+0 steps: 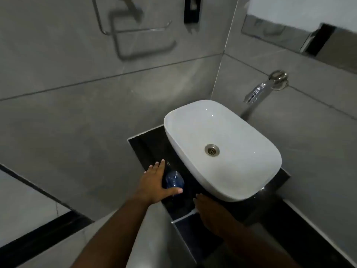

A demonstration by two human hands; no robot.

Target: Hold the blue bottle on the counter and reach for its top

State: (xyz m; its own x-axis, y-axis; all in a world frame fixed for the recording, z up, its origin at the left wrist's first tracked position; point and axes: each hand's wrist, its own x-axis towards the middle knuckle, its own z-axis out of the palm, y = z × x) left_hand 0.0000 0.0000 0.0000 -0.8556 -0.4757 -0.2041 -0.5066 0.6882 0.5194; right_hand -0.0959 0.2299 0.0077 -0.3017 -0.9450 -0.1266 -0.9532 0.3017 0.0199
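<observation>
Below, the left hand (154, 182) reaches over the dark surface (146, 146) beside the basin (241, 171). Its fingers (160, 165) are spread and nearly straight, the thumb stretched out toward the right, so the grip is wide. A blue bottle (174, 180) stands on the surface in the gap between fingers and thumb; the thumb crosses its near side and the fingers run along its left side, touching or just beside it, but they do not curl round it. The bottle stands just left of the basin's near left wall.

The right hand (210, 211) lies palm down on the near edge of the surface, just in front of the basin, fingers fairly straight; whether they press the surface cannot be told in the dim light. Its grip holds nothing.

A drain (212, 150) sits at the basin's middle. A chrome tap (258, 91) projects from the tiled wall beyond the basin. A towel ring (135, 29) hangs on the left wall, blurred.
</observation>
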